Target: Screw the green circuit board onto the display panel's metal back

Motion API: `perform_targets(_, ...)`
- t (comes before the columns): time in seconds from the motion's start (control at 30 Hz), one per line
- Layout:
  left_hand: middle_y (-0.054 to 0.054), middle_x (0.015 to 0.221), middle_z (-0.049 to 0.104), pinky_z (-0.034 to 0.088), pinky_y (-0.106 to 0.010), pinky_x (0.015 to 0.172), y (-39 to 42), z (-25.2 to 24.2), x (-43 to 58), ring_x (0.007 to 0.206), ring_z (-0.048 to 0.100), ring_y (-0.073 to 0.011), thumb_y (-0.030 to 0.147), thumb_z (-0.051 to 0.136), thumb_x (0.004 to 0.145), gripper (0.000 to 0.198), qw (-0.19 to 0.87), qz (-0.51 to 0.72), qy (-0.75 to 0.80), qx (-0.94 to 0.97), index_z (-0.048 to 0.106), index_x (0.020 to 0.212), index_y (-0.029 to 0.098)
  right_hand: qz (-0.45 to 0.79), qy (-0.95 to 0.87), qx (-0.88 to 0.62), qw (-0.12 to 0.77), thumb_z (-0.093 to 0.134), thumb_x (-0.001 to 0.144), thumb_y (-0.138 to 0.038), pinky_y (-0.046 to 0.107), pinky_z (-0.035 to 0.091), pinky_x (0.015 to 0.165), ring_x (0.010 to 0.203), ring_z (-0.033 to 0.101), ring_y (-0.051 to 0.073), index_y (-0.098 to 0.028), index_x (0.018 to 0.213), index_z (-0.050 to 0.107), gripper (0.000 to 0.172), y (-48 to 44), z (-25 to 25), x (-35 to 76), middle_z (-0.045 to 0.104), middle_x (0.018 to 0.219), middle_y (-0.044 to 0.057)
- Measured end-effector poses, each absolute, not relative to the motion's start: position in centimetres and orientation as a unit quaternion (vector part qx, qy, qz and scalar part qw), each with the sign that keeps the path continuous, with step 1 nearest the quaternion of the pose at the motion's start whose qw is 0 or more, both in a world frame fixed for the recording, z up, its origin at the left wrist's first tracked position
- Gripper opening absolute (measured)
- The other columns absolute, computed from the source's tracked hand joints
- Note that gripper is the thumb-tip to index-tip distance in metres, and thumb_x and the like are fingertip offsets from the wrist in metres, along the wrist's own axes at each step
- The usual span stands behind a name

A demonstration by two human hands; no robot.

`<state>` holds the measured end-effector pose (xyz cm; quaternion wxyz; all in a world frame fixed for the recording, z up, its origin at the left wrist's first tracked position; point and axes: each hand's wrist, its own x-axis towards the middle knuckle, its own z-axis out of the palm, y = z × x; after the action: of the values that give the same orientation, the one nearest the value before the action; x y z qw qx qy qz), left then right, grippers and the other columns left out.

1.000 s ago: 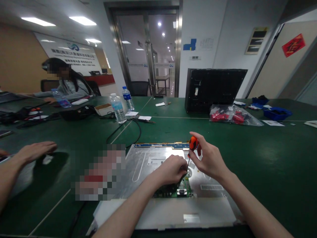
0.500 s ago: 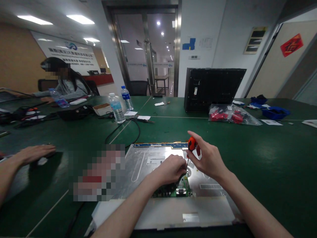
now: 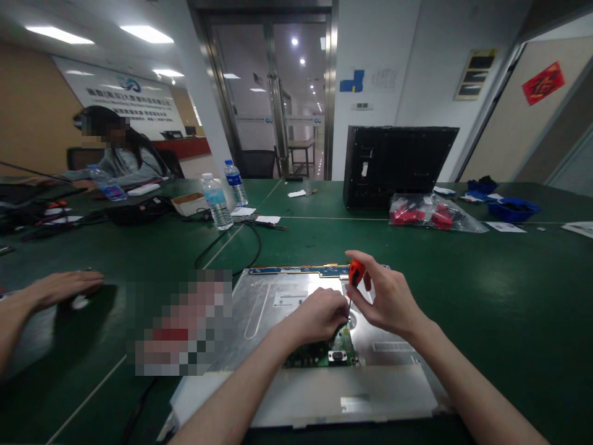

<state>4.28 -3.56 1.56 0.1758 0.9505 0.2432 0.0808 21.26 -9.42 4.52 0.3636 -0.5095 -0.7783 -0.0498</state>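
An orange and black screwdriver [image 3: 355,272] stands nearly upright, its handle between the thumb and fingers of my right hand [image 3: 390,292]. Its thin shaft runs down to the edge of a green circuit board [image 3: 346,347] on the back of a silver metal display panel [image 3: 389,389]. My left hand [image 3: 319,315] lies over that board, fingers curled in beside the shaft's lower end. What those fingers pinch, and the screwdriver's tip, are hidden. A blue circuit strip [image 3: 296,271] runs along the panel's far edge.
Another person's hand [image 3: 69,287] rests on the table at left. A second person [image 3: 125,154] sits at the far left. Two water bottles [image 3: 216,201], a black monitor [image 3: 401,168], a bag of red items [image 3: 430,213] and a blue tray [image 3: 513,210] stand farther back.
The screwdriver's handle has turned and tilted slightly in my right hand, whose fingers have shifted a little. My left hand stays in place.
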Motion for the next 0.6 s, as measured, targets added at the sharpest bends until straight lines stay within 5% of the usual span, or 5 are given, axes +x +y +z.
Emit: perform_targets(0.6, -0.004, 0.076, 0.068, 0.04, -0.027, 0.065, -3.62, 1.66, 4.28, 0.073, 0.061, -0.019, 0.009, 0.061, 0.077, 0.007, 0.166, 0.083, 0.247, 0.951, 0.062, 0.074, 0.015, -0.057, -0.765, -0.53, 0.361, 0.056, 0.088, -0.029, 0.024, 0.04, 0.055, 0.058, 0.058, 0.014, -0.022, 0.131, 0.04, 0.047, -9.12, 4.51, 21.43, 0.064, 0.078, -0.001)
